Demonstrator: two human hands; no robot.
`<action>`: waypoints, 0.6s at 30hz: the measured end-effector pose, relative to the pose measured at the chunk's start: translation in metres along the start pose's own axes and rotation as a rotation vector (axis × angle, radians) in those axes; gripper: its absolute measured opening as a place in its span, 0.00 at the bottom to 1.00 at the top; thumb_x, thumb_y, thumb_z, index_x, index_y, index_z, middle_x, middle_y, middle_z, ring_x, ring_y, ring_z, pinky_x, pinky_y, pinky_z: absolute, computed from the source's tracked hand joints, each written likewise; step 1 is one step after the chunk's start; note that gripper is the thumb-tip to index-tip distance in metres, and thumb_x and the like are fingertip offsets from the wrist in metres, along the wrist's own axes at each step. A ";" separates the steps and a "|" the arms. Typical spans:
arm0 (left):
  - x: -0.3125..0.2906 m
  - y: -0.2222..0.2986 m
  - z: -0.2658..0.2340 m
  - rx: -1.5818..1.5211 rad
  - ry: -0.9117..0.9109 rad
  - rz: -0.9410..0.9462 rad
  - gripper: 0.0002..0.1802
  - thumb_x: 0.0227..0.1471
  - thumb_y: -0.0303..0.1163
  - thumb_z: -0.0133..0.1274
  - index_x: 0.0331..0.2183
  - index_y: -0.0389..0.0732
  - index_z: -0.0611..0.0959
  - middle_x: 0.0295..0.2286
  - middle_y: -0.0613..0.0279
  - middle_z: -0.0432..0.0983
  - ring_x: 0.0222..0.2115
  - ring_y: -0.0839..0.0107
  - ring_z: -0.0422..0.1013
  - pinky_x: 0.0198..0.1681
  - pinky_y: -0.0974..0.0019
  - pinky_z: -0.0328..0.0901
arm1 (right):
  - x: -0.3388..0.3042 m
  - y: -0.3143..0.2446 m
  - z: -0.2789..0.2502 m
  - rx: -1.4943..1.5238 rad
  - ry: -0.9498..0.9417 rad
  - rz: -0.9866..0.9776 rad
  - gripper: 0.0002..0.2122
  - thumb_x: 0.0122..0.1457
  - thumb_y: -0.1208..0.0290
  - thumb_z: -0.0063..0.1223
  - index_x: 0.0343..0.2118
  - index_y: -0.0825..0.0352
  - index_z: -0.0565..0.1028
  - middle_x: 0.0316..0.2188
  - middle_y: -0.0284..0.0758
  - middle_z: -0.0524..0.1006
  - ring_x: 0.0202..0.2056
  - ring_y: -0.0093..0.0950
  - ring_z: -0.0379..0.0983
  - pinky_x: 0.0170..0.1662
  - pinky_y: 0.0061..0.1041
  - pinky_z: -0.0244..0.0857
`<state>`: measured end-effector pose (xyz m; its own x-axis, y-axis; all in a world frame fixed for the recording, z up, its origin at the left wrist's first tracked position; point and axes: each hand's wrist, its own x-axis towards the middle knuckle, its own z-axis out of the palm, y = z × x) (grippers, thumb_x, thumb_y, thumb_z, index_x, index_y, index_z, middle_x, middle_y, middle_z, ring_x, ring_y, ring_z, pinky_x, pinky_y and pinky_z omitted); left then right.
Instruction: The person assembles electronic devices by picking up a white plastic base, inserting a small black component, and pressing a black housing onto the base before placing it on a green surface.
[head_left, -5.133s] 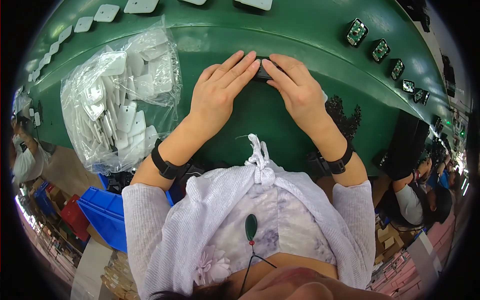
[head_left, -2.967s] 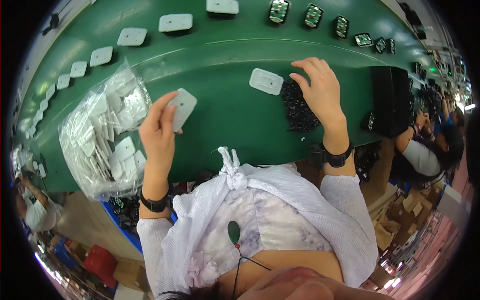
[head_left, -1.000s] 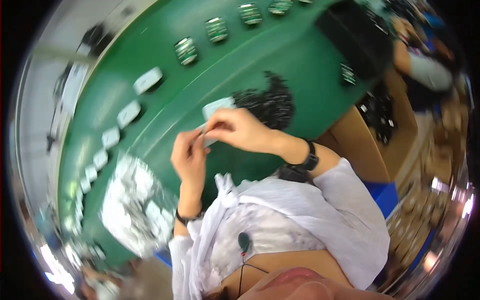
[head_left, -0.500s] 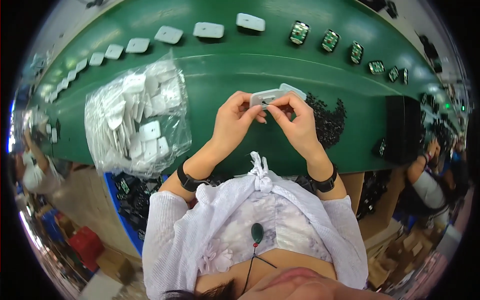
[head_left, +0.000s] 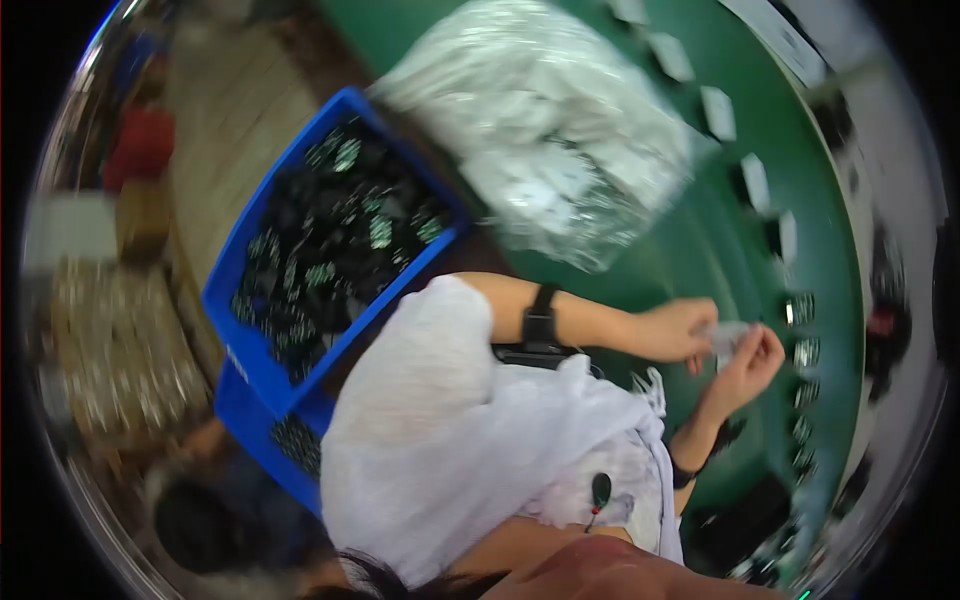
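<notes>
Between my two hands is a small white plastic cover (head_left: 724,337), smeared by motion. My left hand (head_left: 672,328) pinches one end of it, fingers pressed together. The other end is in the fingers of my right hand (head_left: 745,374), thumb and forefinger closed on it. A row of small green circuit boards in black housings (head_left: 806,352) lies just beyond my right hand. More white covers (head_left: 718,113) continue that row farther up the green table.
A clear plastic bag (head_left: 560,130) full of white covers lies on the table (head_left: 690,240). Beside the table stands a blue bin (head_left: 275,180) heaped with black housings and circuit boards. A black box (head_left: 745,522) is at lower right. A person (head_left: 215,520) is at lower left.
The whole view has swung to the left, bringing the blue bin into full sight and shifting my hands to the right of the picture. Both hands still hold the white cover.
</notes>
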<state>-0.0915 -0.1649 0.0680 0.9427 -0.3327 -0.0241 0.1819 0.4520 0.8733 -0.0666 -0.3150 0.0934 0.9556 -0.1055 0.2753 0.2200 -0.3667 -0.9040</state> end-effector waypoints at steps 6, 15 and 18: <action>0.010 0.010 -0.006 0.472 0.108 0.299 0.18 0.51 0.42 0.54 0.24 0.34 0.76 0.20 0.56 0.77 0.23 0.63 0.75 0.27 0.61 0.65 | 0.021 -0.015 0.008 0.029 -0.240 -0.136 0.07 0.63 0.72 0.48 0.39 0.70 0.69 0.33 0.32 0.72 0.35 0.20 0.68 0.39 0.19 0.64; 0.006 0.045 -0.019 -0.144 0.205 0.209 0.06 0.51 0.23 0.49 0.29 0.31 0.71 0.22 0.55 0.73 0.16 0.68 0.73 0.20 0.67 0.69 | 0.025 -0.059 0.026 -0.193 -0.137 -0.302 0.04 0.62 0.74 0.50 0.35 0.69 0.70 0.32 0.29 0.70 0.33 0.19 0.66 0.37 0.18 0.62; 0.009 0.050 -0.022 -0.200 0.281 0.322 0.07 0.49 0.19 0.49 0.32 0.30 0.69 0.22 0.56 0.73 0.19 0.67 0.74 0.22 0.67 0.72 | 0.018 -0.068 0.031 -0.269 -0.265 -0.372 0.04 0.62 0.74 0.50 0.34 0.69 0.71 0.31 0.29 0.70 0.32 0.18 0.65 0.36 0.18 0.62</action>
<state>-0.0675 -0.1270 0.1005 0.9942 0.0744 0.0776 -0.1074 0.6551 0.7479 -0.0582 -0.2631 0.1498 0.8469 0.3012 0.4383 0.5289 -0.5631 -0.6350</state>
